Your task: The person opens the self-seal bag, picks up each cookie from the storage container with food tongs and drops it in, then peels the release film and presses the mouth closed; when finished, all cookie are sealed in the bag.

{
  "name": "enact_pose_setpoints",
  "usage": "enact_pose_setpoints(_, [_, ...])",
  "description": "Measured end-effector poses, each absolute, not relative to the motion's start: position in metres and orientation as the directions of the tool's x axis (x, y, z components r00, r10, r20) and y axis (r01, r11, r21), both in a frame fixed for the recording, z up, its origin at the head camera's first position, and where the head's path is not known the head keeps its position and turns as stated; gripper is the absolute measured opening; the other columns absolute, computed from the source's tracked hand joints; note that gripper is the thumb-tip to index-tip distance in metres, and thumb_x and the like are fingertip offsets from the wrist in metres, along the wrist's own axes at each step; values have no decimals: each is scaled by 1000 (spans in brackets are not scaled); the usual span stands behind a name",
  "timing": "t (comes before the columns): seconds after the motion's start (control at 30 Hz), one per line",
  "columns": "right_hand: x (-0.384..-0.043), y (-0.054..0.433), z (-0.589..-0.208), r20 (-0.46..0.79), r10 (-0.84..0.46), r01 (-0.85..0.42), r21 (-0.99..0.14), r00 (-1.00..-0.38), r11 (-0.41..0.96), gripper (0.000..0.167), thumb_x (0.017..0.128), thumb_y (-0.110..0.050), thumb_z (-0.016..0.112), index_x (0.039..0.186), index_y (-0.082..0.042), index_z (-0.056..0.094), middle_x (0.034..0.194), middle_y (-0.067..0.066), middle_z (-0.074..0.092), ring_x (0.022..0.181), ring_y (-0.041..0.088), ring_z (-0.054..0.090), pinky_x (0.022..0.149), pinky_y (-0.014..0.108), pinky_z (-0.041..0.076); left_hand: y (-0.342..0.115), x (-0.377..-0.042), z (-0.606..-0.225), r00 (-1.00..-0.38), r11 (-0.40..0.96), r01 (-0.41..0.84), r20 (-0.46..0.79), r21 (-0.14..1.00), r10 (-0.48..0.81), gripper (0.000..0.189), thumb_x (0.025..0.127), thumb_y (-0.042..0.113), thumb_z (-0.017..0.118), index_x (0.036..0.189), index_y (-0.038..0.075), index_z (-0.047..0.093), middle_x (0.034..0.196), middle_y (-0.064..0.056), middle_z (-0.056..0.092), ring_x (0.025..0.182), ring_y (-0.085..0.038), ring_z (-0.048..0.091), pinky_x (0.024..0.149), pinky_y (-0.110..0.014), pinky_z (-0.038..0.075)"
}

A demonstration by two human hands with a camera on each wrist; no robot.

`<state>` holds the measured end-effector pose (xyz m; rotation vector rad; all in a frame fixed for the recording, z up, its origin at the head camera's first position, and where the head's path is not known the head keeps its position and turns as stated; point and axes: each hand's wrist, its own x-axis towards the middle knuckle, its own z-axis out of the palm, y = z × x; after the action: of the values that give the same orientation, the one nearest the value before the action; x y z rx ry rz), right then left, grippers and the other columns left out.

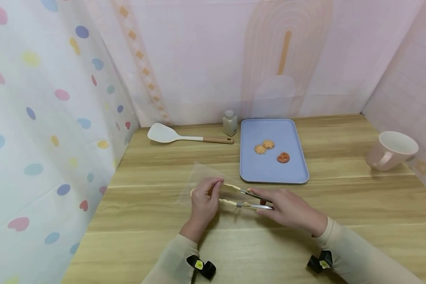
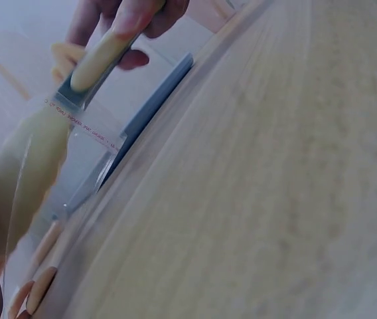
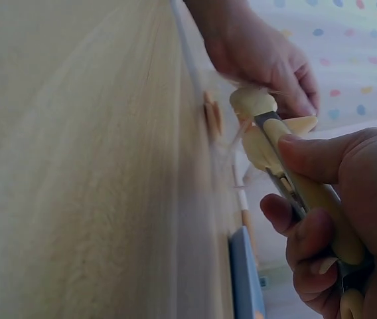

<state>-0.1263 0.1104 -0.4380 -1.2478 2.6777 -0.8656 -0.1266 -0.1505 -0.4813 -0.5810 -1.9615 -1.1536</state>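
My right hand [image 1: 287, 207] grips a pair of tongs [image 1: 257, 206] with metal arms and cream-coloured heads, held level above the table with the arms spread apart. The left hand [image 1: 204, 201] pinches a clear plastic bag [image 1: 202, 172] around the tongs' heads. Red print on the bag crosses the tongs in the left wrist view. Several biscuit-like pieces [image 2: 40, 289] show low at the bag's end there; whether they lie inside it I cannot tell. Beyond the hands, a blue tray [image 1: 248, 169] carries two pale biscuits [image 1: 268, 144] and a reddish-brown pretzel-shaped one [image 1: 283, 157].
Behind my left hand lies a white spatula [image 1: 163, 134] with a wooden handle. A small glass jar [image 1: 230, 124] stands between it and the tray. Far right is a pink mug [image 1: 387, 154]. Patterned cloths [image 1: 198, 59] hang around the table.
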Motion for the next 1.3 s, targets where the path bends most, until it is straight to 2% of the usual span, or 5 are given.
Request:
enact_pose_setpoints(0.83, [-129,106,-437,79,-710,-627,-543,-700,558,61,90,-31,69,144,-16,45,81,-15,55,58,-1,47,59,22,44,-152,-126,-481,-602,528,672,798,519,-17,12,89,-6,62,93,1,70,87,-9,70,79,-22,66,72,-27,54])
enact_pose_setpoints(0.93, [-127,111,-437,72,-713,-626,-546,-697,556,60,90,-31,69,143,-14,46,93,-11,61,61,2,48,64,24,45,-151,-126,-481,-593,527,680,805,510,-13,12,89,-7,62,93,1,70,87,-9,70,80,-22,66,73,-27,54])
enact_pose_setpoints(1.1, [-128,108,-440,107,-720,-654,-524,-686,545,57,91,-31,67,142,-12,48,129,1,60,94,7,60,82,33,51,-152,-127,-482,-591,530,684,807,502,-1,13,88,-8,62,93,1,70,87,-9,70,80,-23,66,74,-28,54])
enact_pose_setpoints(1.23, [-131,102,-441,107,-714,-649,-527,-692,549,55,92,-32,65,142,-14,48,131,2,59,100,9,60,81,34,51,-150,-126,-482,-590,538,684,807,492,11,13,87,-8,63,92,2,70,86,-8,70,80,-22,66,74,-29,54])
enact_pose_setpoints(1.3, [-133,99,-441,96,-709,-638,-533,-699,556,55,93,-33,64,143,-15,47,123,1,64,88,7,59,73,30,50,-149,-126,-481,-584,537,690,812,485,17,13,86,-8,64,92,2,70,86,-8,70,81,-23,66,74,-30,54])
